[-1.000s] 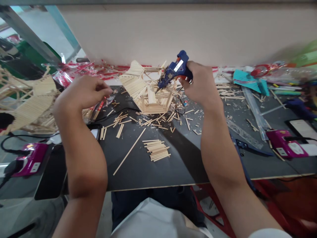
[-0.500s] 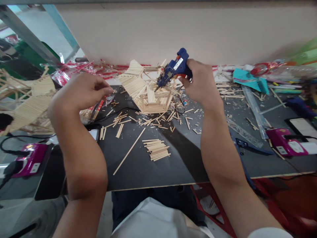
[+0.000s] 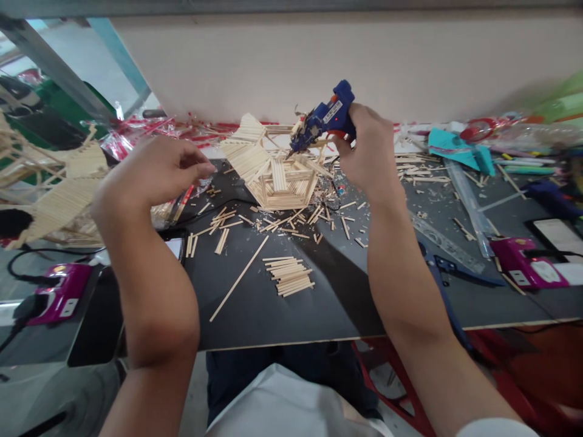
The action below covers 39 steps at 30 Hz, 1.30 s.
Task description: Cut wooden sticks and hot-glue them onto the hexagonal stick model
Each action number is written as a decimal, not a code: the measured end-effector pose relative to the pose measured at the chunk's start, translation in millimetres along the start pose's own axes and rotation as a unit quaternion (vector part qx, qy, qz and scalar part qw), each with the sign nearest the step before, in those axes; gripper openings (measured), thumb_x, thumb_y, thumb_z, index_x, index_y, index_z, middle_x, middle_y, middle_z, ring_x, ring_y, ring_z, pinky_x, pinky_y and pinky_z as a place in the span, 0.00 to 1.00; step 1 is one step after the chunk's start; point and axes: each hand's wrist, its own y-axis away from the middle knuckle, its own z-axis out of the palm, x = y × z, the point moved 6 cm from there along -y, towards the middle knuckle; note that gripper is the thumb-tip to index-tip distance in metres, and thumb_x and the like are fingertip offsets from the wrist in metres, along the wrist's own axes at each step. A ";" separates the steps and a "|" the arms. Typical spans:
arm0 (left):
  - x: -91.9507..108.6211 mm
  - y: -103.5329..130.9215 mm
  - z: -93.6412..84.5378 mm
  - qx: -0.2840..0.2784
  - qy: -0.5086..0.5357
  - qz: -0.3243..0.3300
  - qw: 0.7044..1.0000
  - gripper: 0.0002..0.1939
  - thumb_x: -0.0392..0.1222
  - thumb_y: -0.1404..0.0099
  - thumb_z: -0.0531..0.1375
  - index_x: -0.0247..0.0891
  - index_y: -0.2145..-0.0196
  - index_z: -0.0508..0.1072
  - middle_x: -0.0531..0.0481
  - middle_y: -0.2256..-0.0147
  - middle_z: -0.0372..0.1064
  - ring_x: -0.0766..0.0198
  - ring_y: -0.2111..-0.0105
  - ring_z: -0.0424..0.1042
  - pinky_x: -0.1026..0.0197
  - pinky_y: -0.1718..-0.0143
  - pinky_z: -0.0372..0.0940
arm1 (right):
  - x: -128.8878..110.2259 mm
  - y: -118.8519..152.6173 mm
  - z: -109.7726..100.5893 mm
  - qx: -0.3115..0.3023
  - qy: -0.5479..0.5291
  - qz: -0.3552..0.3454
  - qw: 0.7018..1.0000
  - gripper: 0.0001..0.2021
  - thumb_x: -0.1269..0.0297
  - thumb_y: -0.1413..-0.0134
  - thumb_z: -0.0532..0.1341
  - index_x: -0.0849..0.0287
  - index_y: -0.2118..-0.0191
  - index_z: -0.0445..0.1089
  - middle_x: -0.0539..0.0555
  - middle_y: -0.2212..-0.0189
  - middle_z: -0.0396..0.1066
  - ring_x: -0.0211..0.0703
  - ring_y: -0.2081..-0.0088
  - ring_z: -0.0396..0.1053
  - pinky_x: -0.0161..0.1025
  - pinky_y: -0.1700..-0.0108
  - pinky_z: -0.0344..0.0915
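My right hand (image 3: 368, 145) is wrapped round the handle of a blue hot glue gun (image 3: 331, 115). Its nozzle points down and left, close over a small model built of thin wooden sticks (image 3: 286, 197); whether the tip touches cannot be made out. To the left of the model hovers my left hand (image 3: 159, 170), its thumb and fingers pinched together, and anything between them is too small to make out. In front of the model lie loose cut stick pieces (image 3: 223, 221), a neat pile of short sticks (image 3: 291, 276) and one long stick (image 3: 239, 279).
Another stick model (image 3: 68, 194) stands at far left, above a magenta power socket (image 3: 64, 291). On the right are a clear ruler (image 3: 469, 206), blue-handled cutters (image 3: 455, 267), a second magenta socket (image 3: 528, 261) and a phone (image 3: 555, 233). Red-and-clear plastic wrapping (image 3: 136, 130) lies along the wall.
The glue gun has risen slightly and tilted, its nozzle staying over the model. My left hand keeps its pinched pose with hardly any movement.
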 end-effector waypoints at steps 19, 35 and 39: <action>4.5 -0.3 0.1 -0.010 0.002 0.009 1.000 0.23 0.57 0.32 0.55 0.36 0.59 0.81 0.44 0.62 0.80 0.56 0.63 0.74 0.57 0.61 0.59 | -3.3 -0.4 5.3 -0.014 -0.001 0.015 1.000 0.19 0.54 0.31 0.53 0.49 0.39 0.64 0.65 0.46 0.72 0.66 0.45 0.68 0.53 0.49 0.66; 4.7 -0.2 0.4 -0.014 0.000 0.027 1.000 0.25 0.58 0.32 0.54 0.36 0.58 0.80 0.42 0.62 0.80 0.55 0.64 0.75 0.56 0.61 0.60 | 18.9 11.9 -16.3 0.027 -0.001 0.097 0.995 0.15 0.52 0.37 0.61 0.54 0.50 0.68 0.64 0.57 0.75 0.63 0.55 0.72 0.55 0.50 0.66; 8.2 0.1 -1.1 -0.013 0.004 0.028 1.000 0.26 0.59 0.34 0.53 0.34 0.58 0.81 0.40 0.63 0.79 0.53 0.63 0.74 0.55 0.61 0.60 | 43.7 41.9 -37.5 -0.020 0.056 0.199 0.978 0.13 0.51 0.39 0.64 0.56 0.59 0.72 0.63 0.64 0.75 0.60 0.60 0.73 0.52 0.54 0.67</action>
